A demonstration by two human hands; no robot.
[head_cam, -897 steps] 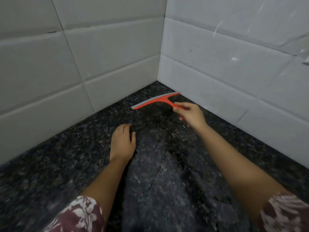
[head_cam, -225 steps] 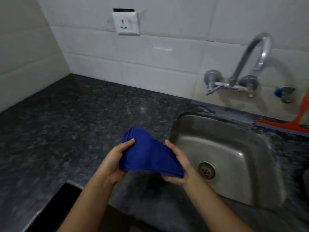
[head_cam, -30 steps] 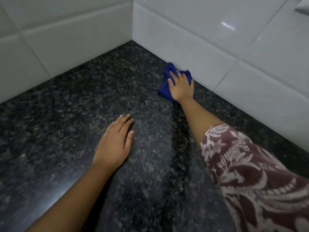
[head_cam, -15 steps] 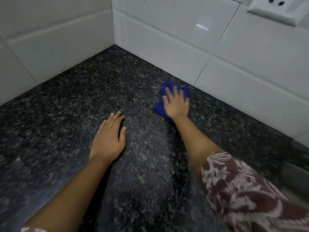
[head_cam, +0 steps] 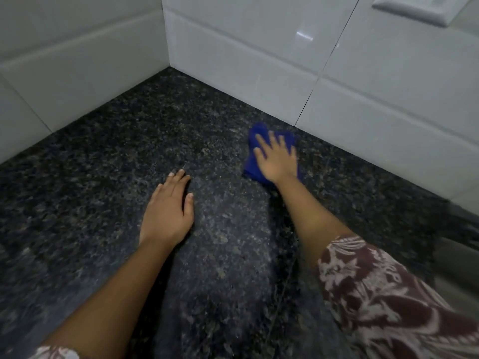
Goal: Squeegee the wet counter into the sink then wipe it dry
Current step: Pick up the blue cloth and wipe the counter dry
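A folded blue cloth (head_cam: 251,165) lies on the dark speckled granite counter (head_cam: 108,177), close to the back tiled wall. My right hand (head_cam: 276,158) presses flat on it with fingers spread and straight, covering most of it. My left hand (head_cam: 168,211) rests palm down on the counter to the left and nearer me, fingers straight, holding nothing. The squeegee is out of sight. A grey strip at the right edge may be the sink's rim (head_cam: 461,257).
White tiled walls meet in a corner (head_cam: 166,66) at the back left. A white wall socket (head_cam: 414,6) sits at the top right above the counter. My patterned sleeve (head_cam: 388,301) fills the lower right.
My right hand has slid the blue cloth along the back wall, away from the corner and to the right. My left hand has stayed flat on the counter.
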